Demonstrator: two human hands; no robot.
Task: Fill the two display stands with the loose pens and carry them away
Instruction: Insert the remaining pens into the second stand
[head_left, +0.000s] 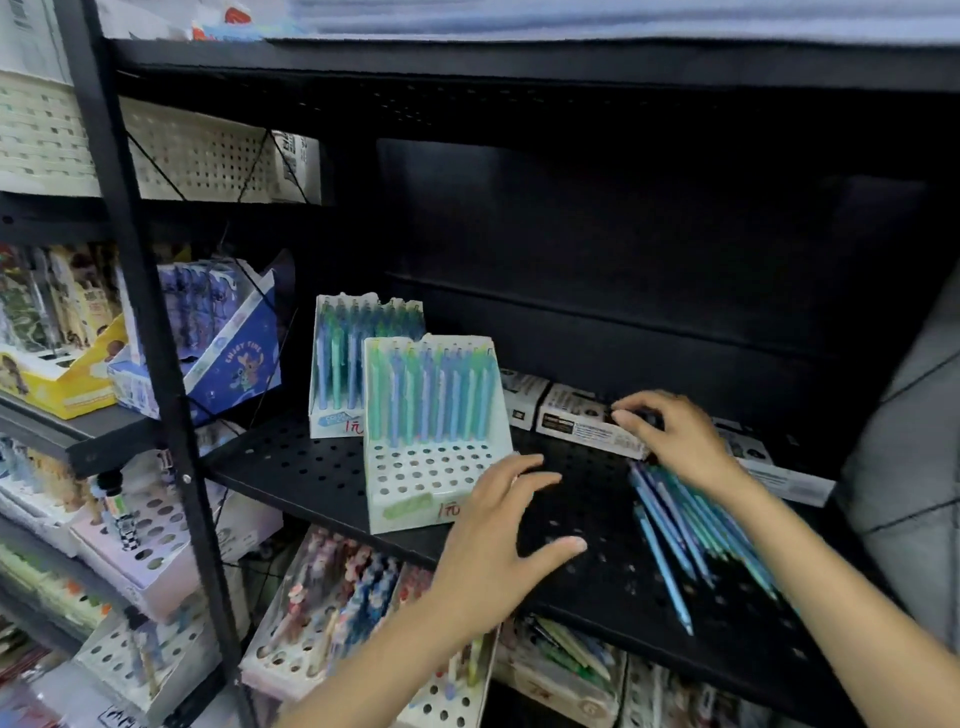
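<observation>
Two white display stands sit on a black perforated shelf (322, 467). The front stand (434, 447) has blue and green pens in its back rows and several bare holes in front. Behind it, to the left, the rear stand (353, 364) looks full. A pile of loose blue and green pens (691, 535) lies on the shelf at the right. My left hand (506, 540) hovers open, fingers spread, just right of the front stand. My right hand (675, 434) reaches over the far end of the pile, fingers curled onto a white box (582, 423); whether it holds the box is unclear.
More flat white boxes (524, 389) line the back of the shelf. A blue cartoon display box (218, 353) and a yellow one (62, 374) stand on the neighbouring shelf at left. Lower shelves hold further pen stands (322, 613). A black upright post (156, 364) stands at left.
</observation>
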